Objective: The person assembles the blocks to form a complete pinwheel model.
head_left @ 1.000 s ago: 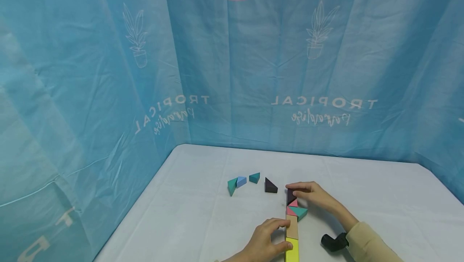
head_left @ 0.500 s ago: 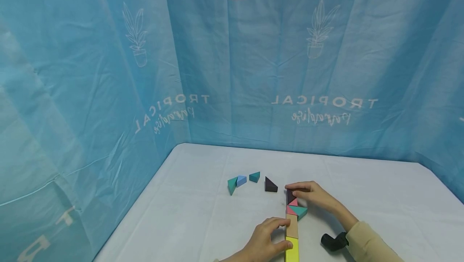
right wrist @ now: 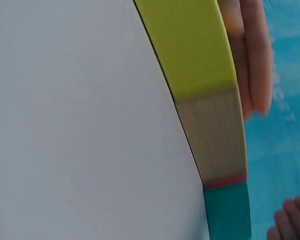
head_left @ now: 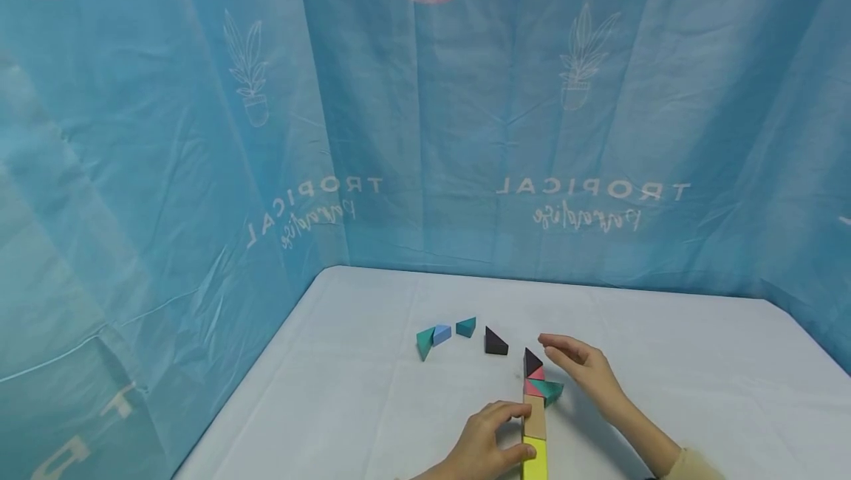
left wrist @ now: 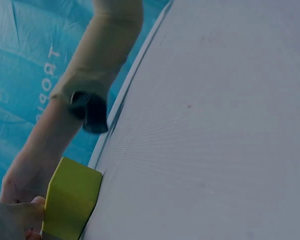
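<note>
A row of wooden blocks runs up the table in the head view. From near to far it has a yellow block (head_left: 535, 470), a tan block (head_left: 535, 422), two pink triangles (head_left: 530, 388) and a black triangle (head_left: 532, 363). A green triangle (head_left: 549, 390) juts out to the right beside the pink ones. My left hand (head_left: 484, 441) lies at the row's left side, thumb touching the yellow block and a fingertip on the tan one. Just right of the black triangle, my right hand (head_left: 592, 375) hovers with extended fingers, holding nothing.
Loose blocks lie on the white table (head_left: 319, 391) beyond the row, to the left: a second black triangle (head_left: 495, 342), a teal one (head_left: 466, 327), a blue one (head_left: 442, 334) and a green one (head_left: 425, 344). Blue printed curtains (head_left: 465, 133) hang behind the table.
My right hand has let go of the black triangle at the row's far end and moved off to the right. The left hand stays in place.
</note>
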`<act>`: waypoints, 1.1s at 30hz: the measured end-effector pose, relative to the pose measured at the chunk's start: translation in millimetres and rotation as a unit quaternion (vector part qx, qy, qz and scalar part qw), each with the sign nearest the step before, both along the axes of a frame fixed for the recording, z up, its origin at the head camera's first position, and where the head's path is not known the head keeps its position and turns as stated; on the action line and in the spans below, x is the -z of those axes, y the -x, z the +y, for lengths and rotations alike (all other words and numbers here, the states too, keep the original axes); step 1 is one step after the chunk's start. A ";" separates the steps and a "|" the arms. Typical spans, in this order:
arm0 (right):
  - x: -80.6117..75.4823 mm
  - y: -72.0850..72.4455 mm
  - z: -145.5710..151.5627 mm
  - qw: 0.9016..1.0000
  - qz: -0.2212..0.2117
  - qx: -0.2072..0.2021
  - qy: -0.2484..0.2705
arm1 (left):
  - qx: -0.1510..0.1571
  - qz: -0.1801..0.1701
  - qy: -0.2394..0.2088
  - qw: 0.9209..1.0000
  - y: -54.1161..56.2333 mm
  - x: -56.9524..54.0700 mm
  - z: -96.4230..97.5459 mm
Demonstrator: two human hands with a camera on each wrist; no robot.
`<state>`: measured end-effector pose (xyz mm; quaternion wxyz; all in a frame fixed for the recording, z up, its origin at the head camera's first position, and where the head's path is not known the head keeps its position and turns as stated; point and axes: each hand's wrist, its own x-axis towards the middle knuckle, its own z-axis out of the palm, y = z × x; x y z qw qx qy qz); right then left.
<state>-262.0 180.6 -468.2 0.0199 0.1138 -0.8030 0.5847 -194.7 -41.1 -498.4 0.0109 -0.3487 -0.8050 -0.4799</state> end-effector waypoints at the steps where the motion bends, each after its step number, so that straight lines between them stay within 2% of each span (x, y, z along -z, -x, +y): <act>1: -0.9 -7.8 -2.1 1.000 -0.008 0.004 0.008 | 0.001 0.010 -0.001 1.000 0.0 0.6 0.2; 3: -1.6 -22.9 -5.9 1.000 -0.021 0.005 0.017 | -0.001 0.045 -0.001 0.999 0.5 1.7 0.9; 5: -0.9 -36.5 -10.7 0.999 -0.042 0.011 0.026 | -0.002 0.064 -0.002 0.998 0.6 2.9 0.3; 9: 1.3 -56.4 -18.2 0.997 -0.058 0.037 0.020 | -0.005 0.069 -0.007 0.998 1.3 3.8 1.0; 14: 9.0 -72.3 -24.0 0.998 -0.025 0.059 -0.001 | -0.007 0.039 -0.010 0.999 0.5 2.8 1.9; 18: 18.0 -81.4 -26.6 0.998 -0.027 0.064 -0.005 | -0.009 0.036 -0.011 0.999 -1.2 2.6 2.2; 22: 24.9 -87.2 -27.6 0.998 -0.002 0.069 -0.010 | -0.012 0.040 -0.012 0.999 -1.3 2.9 2.7; 25: 29.6 -91.0 -29.1 0.996 0.006 0.082 -0.017 | -0.012 0.028 -0.009 1.000 -1.0 3.0 3.0; 30: 34.9 -93.2 -31.4 0.995 -0.026 0.091 -0.021 | -0.016 -0.011 -0.007 1.000 -0.2 2.2 2.7; 33: 36.5 -94.5 -32.1 0.995 -0.023 0.090 -0.026 | -0.018 -0.019 -0.007 1.000 -0.6 2.1 2.5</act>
